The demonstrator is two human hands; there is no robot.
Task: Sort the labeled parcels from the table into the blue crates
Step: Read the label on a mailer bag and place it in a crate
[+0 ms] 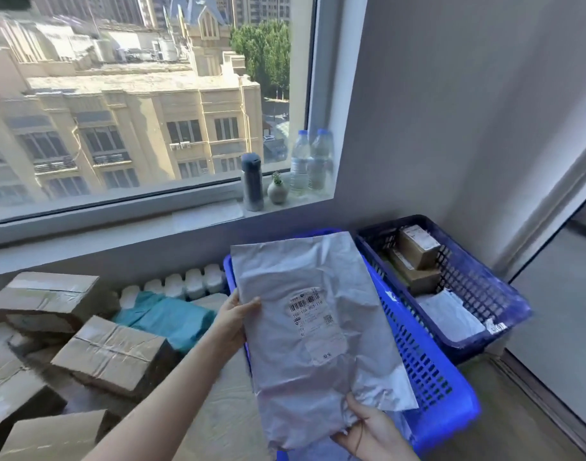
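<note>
Closest to me, my right hand (368,430) pinches the crumpled lower end of a grey poly mailer (304,361), thumb curled over its face; my left hand (233,322) grips its left long edge about halfway up, fingers hidden behind. The mailer hangs clear of the table (225,410), face towards me with its shipping label (313,322) readable, long axis running from my right hand up and away, leaning a little left. It covers most of the nearer blue crate (428,371), which lies below and just right of it; the farther blue crate (477,287), holding small cardboard boxes (418,251), sits beyond to the right. I judge the label decides which crate; my right hand is nearer both
</note>
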